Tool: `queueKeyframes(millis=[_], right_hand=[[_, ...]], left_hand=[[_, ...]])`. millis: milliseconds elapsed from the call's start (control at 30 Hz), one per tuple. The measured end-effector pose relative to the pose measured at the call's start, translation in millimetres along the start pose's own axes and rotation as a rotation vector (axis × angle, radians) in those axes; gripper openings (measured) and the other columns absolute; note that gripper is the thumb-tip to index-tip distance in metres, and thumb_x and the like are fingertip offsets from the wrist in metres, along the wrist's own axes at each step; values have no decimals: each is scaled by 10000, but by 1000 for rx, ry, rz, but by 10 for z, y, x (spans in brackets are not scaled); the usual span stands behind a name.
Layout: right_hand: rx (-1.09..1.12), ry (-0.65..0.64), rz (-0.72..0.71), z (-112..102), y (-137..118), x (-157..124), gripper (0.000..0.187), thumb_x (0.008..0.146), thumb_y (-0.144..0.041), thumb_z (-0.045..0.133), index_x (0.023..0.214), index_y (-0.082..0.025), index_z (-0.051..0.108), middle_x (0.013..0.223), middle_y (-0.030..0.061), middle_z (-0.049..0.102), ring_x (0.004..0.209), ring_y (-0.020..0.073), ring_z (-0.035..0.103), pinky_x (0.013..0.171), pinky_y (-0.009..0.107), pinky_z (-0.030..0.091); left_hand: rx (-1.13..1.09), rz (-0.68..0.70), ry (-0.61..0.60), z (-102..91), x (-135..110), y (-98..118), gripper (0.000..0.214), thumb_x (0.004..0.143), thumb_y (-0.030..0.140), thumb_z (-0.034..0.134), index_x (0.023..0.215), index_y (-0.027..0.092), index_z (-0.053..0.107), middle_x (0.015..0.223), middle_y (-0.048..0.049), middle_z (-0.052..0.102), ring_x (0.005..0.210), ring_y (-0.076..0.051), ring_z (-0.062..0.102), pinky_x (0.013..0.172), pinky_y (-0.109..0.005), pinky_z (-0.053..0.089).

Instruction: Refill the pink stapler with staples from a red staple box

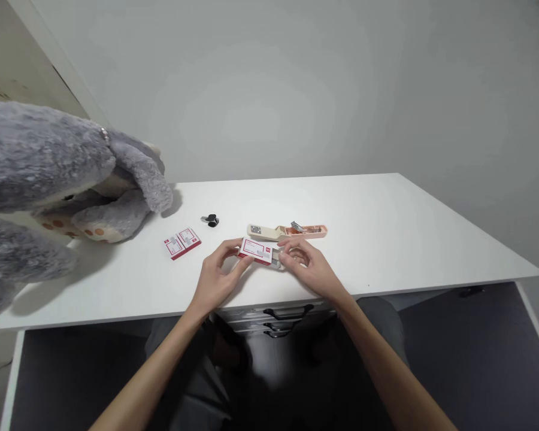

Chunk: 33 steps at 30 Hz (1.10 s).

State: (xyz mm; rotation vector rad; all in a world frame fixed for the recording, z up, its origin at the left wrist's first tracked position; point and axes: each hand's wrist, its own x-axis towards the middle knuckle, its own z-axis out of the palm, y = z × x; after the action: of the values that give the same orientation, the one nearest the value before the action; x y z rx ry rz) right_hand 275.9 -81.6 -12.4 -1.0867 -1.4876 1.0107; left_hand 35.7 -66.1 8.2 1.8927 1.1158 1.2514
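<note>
My left hand (pixel 221 272) is closed round the left end of a small red-and-white staple box (pixel 255 251), just above the white desk. From the box's right end a grey inner part (pixel 276 261) sticks out. My right hand (pixel 309 264) has its fingers pinched at that end; what exactly lies between them is partly hidden. Just behind the box an opened stapler (pixel 265 231) lies stretched out, one half cream and the other orange, with its metal part (pixel 299 227) raised on the orange half.
Left of my hands, two more red-and-white boxes (pixel 182 242) lie side by side. A small black-and-silver object (pixel 211 220) is behind them. A large grey plush toy (pixel 130 161) sits at the desk's left end. Drawers with black handles (pixel 288 312) are below the desk's (pixel 386 227) front edge.
</note>
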Motion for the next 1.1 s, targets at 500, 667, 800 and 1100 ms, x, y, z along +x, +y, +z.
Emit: queueKeyframes(millis=[500, 667, 800, 1100], right_hand=[[-196, -55, -112, 36, 78, -20, 137, 922, -378, 779, 926, -260, 846, 1111, 81, 788, 948, 239, 714, 700, 341, 519], [-197, -27, -96, 44, 77, -18, 153, 933, -380, 767, 937, -241, 831, 1105, 87, 795, 922, 227, 718, 671, 324, 516], [-176, -11, -75, 44, 82, -12, 170, 887, -370, 809, 973, -224, 815, 1101, 81, 795, 863, 200, 714, 635, 292, 509], [-224, 34, -93, 74, 113, -14, 94, 888, -302, 780, 868, -232, 840, 1045, 68, 815, 776, 175, 691, 638, 293, 529]], left_hand=[[28, 110, -60, -10, -7, 18, 222, 942, 362, 775, 1087, 212, 700, 1144, -76, 779, 988, -212, 728, 960, -399, 614], [18, 116, -39, -5, -11, 18, 215, 951, 354, 768, 1095, 211, 699, 1157, -76, 774, 994, -206, 720, 962, -391, 606], [-11, 123, -30, -3, -15, -3, 218, 947, 346, 772, 1097, 204, 699, 1190, -84, 770, 1006, -203, 719, 972, -385, 598], [-37, 153, -44, -3, -16, 12, 211, 932, 318, 793, 1085, 201, 708, 1188, -99, 777, 1047, -226, 734, 960, -398, 609]])
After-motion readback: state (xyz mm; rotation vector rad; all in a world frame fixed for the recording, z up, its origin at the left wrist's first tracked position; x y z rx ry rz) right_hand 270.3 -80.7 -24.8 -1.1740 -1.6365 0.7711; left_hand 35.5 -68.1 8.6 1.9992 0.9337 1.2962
